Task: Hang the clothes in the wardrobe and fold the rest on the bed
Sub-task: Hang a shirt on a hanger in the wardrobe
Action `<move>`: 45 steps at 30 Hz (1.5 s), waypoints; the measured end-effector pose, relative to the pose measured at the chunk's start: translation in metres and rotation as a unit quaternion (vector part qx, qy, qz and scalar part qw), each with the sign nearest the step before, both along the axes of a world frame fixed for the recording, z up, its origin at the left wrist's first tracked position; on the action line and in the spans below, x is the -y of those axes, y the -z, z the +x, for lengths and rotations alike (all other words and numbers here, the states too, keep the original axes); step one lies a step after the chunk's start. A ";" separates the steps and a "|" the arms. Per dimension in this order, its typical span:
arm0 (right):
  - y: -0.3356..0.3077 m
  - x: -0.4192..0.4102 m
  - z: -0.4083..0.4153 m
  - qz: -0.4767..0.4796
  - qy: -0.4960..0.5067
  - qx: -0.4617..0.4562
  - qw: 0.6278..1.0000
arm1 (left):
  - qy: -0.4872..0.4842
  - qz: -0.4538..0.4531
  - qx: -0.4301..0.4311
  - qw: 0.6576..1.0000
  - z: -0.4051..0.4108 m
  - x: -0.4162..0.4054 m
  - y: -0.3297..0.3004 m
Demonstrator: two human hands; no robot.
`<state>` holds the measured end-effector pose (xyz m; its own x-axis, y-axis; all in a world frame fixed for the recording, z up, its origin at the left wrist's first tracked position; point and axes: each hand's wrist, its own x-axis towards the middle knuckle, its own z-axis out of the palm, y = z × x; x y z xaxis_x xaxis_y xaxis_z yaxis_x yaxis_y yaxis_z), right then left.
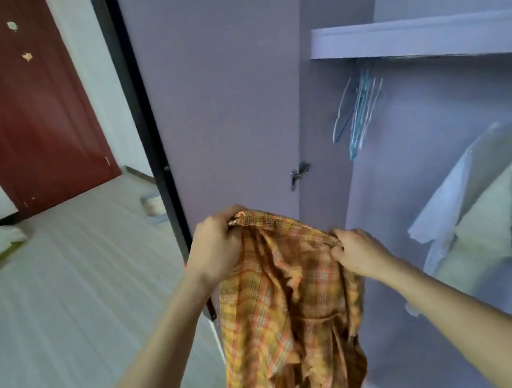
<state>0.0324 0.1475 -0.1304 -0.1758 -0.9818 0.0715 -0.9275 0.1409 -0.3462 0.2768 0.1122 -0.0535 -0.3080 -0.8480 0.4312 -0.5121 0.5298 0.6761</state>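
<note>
Below, plaid shirt (286, 306) hem cropped (hangers (357, 110) blurred).

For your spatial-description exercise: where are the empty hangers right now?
In the head view, the empty hangers hang upper right inside the open wardrobe, just under its shelf, left of the pale hanging garments.

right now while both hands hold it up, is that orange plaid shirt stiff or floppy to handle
Likely floppy: the orange plaid shirt sags in crumpled folds below the left hand and right hand. Probably light, since pinched fabric alone carries it. It seems unlikely to slip, as both hands bunch the cloth.
</note>
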 end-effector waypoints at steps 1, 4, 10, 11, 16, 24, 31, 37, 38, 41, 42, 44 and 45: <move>0.004 0.000 -0.012 -0.003 0.025 0.004 1.000 | -0.021 -0.015 -0.003 1.000 -0.004 0.003 -0.003; 0.003 0.003 -0.066 -0.036 0.071 0.025 0.996 | -0.042 -0.038 0.004 0.998 -0.042 0.018 -0.010; -0.021 0.014 -0.134 -0.202 0.085 0.174 0.960 | -0.020 0.128 0.060 0.990 -0.114 0.057 0.012; -0.020 0.018 -0.143 -0.153 0.053 0.154 0.975 | 0.017 0.221 0.073 0.972 -0.127 0.064 0.017; -0.022 0.033 -0.188 -0.117 0.042 0.254 0.959 | 0.178 0.462 0.065 0.867 -0.172 0.094 0.017; -0.031 0.079 -0.231 -0.103 0.070 0.313 0.942 | 0.055 0.240 0.246 0.937 -0.237 0.147 -0.016; -0.022 0.134 -0.255 -0.034 0.079 0.367 0.926 | 0.020 0.146 0.320 0.936 -0.268 0.200 -0.003; -0.040 0.223 -0.259 -0.110 0.180 0.419 0.883 | 0.084 0.111 0.243 0.960 -0.289 0.241 0.003; -0.048 0.237 -0.259 -0.127 0.214 0.469 0.847 | 0.087 0.104 0.253 0.958 -0.293 0.244 0.004; -0.059 0.274 -0.264 -0.142 0.293 0.600 0.730 | 0.091 0.093 0.274 0.953 -0.302 0.254 0.018; -0.060 0.281 -0.267 -0.146 0.303 0.614 0.714 | 0.089 0.084 0.267 0.956 -0.304 0.255 0.020; -0.057 0.290 -0.272 -0.157 0.313 0.611 0.710 | 0.089 0.072 0.251 0.961 -0.305 0.258 0.023; -0.056 0.292 -0.273 -0.161 0.316 0.601 0.716 | 0.090 0.069 0.246 0.962 -0.306 0.259 0.023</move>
